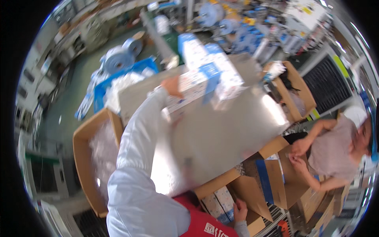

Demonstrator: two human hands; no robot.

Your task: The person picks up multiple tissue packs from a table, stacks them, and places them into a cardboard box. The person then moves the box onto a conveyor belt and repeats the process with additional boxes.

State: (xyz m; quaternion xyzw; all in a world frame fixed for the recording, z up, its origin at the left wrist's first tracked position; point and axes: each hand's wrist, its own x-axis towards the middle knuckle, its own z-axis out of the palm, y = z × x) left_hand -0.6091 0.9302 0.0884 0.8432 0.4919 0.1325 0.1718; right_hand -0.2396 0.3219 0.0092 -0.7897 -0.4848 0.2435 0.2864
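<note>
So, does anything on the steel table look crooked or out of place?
The stack of white-and-blue boxes under the left hand sits unevenly, its boxes turned at different angles. The right hand rests on boxes in an open carton. No spill shows.

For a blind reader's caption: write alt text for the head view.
The person's left hand reaches across a shiny metal table to a stack of white-and-blue cartons, while the right hand touches small boxes in an open cardboard box. A co-worker works at right.

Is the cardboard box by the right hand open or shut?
Open: the cardboard box has its flaps spread, and the right hand rests on white-and-blue cartons inside.
</note>
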